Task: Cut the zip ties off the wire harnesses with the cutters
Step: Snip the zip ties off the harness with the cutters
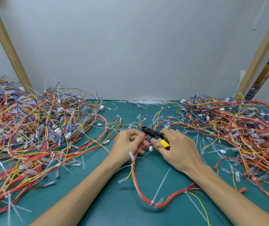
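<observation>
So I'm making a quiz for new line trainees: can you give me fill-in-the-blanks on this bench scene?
The right hand grips the cutters by their ____ handles.
The left hand pinches a harness of mostly ____ wires.
Harness heaps lie on ____ sides of the table.
Missing: yellow; red; both.

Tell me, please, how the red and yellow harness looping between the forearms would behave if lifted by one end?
Probably floppy: the harness lies in a loose, curving loop on the green mat. Likely light, being only thin wires with small clear connectors. Its zip tie tails stick out sideways, so it may snag on the neighbouring pile of wires.
</observation>
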The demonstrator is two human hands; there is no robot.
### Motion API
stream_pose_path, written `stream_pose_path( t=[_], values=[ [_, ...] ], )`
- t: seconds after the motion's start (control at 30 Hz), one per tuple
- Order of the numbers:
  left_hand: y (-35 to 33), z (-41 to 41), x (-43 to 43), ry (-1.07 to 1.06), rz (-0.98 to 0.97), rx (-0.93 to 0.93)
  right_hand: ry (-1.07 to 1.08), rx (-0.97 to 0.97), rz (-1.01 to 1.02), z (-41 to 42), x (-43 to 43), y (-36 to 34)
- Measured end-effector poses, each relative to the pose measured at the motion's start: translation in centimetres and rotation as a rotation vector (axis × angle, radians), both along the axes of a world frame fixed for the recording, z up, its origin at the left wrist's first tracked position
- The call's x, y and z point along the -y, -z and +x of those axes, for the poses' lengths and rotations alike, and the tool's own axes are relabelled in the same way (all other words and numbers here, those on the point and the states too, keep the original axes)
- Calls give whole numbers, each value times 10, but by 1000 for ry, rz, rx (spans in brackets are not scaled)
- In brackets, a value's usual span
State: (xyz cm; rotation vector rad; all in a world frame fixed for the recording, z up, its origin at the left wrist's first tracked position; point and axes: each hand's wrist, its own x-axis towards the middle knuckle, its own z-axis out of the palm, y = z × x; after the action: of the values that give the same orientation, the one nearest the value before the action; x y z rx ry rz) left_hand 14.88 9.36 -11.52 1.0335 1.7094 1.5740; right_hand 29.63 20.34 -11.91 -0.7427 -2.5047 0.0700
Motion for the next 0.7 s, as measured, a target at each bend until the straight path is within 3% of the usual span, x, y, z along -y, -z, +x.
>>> stream_pose_path(
  t=[0.4,0.7],
  values=[
    [4,-1,0,-38,-35,-137,-50,63,-45,1,-2,-1],
    [4,1,0,-13,-40,-129,2,57,-40,1,-1,-3]
  ],
)
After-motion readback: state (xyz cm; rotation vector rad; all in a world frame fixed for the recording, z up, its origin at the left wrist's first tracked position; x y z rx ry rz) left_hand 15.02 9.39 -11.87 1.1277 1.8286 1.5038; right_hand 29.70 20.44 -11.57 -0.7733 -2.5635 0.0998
